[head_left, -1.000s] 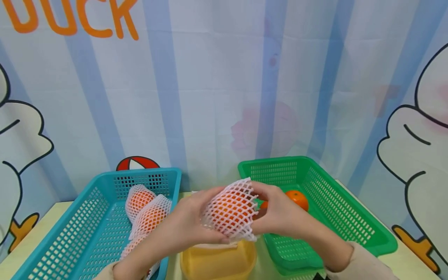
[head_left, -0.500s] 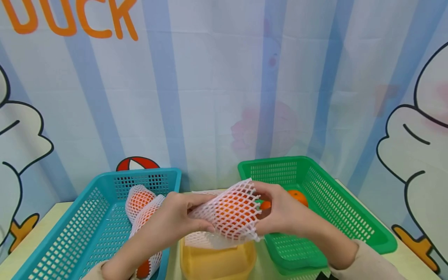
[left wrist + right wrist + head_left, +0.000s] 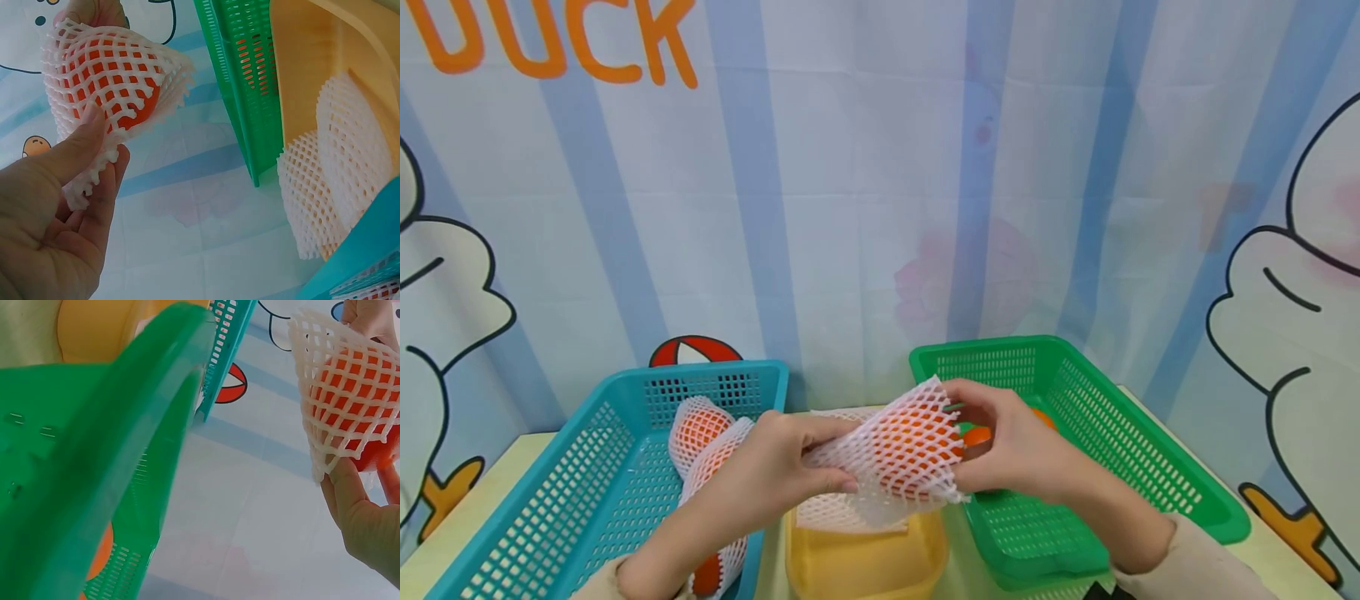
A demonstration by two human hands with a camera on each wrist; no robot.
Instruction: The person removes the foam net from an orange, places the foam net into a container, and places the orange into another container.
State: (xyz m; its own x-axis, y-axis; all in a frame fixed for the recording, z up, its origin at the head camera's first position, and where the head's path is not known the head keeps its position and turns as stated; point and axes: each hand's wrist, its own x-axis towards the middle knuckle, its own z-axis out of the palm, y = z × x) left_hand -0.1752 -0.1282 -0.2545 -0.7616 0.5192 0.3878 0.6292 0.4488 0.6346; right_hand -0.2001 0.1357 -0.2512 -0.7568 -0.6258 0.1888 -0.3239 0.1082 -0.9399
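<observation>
A white foam net sleeve (image 3: 917, 442) is stretched round a smooth orange-red fruit (image 3: 375, 456), held up above the yellow bin. My left hand (image 3: 778, 458) pinches the gathered, narrow end of the sleeve between thumb and fingers. At the wide end, my right hand (image 3: 1015, 437) grips the sleeve's edge, thumb below and fingers above. Some of the fruit's bare red skin shows past the mesh in the right wrist view. In the left wrist view, more foam nets (image 3: 353, 144) lie flat across the bin.
On the left stands a blue basket (image 3: 700, 367) with several netted fruits (image 3: 700, 425) along its right side. The yellow bin (image 3: 868, 567) sits in the middle. A green basket (image 3: 1187, 500) on the right holds loose orange fruit (image 3: 103, 553). A printed curtain hangs behind.
My left hand has slid left off the fruit's middle to the sleeve's narrow end, which now shows drawn out. My right hand has shifted slightly right at the wide end.
</observation>
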